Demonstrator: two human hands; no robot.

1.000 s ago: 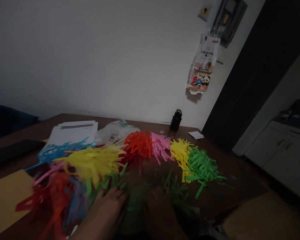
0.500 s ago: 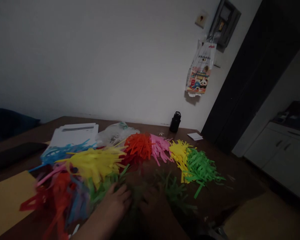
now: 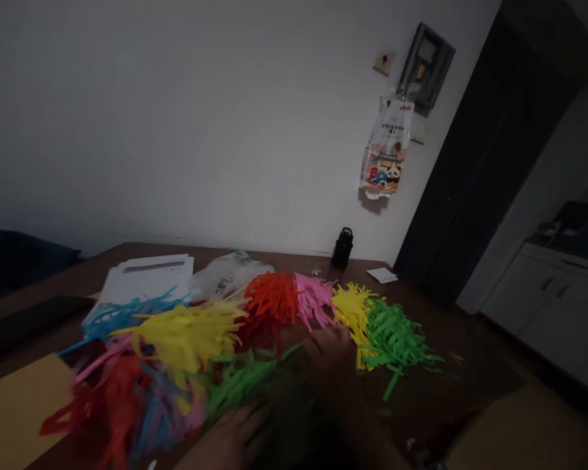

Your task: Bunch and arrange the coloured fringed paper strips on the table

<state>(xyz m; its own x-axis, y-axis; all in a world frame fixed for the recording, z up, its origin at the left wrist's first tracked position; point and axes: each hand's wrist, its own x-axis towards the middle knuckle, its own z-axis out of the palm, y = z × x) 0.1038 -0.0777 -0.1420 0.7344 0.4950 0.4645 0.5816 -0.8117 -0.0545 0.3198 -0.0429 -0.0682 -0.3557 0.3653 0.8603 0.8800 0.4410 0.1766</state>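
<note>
Loose green paper strips lie in a heap at the near middle of the table, partly in deep shadow. My left hand is at the heap's near left side, its blurred fingers closed on the strips. At the heap's right side, my right hand is bent over with its fingertips in shadow, so its grip is hidden. Yellow paper strips lie beyond my left hand. Just past my right hand is a pink bunch of strips, beside a red-orange bunch.
Another yellow bunch and a bright green bunch lie to the right. Red strips and blue strips are on the left, near white papers and a plastic bag. A black bottle stands by the wall.
My right hand has moved up and to the right. My left hand is lower, nearer to me. Green strips that lay right of my right hand are now mostly out of sight there.
</note>
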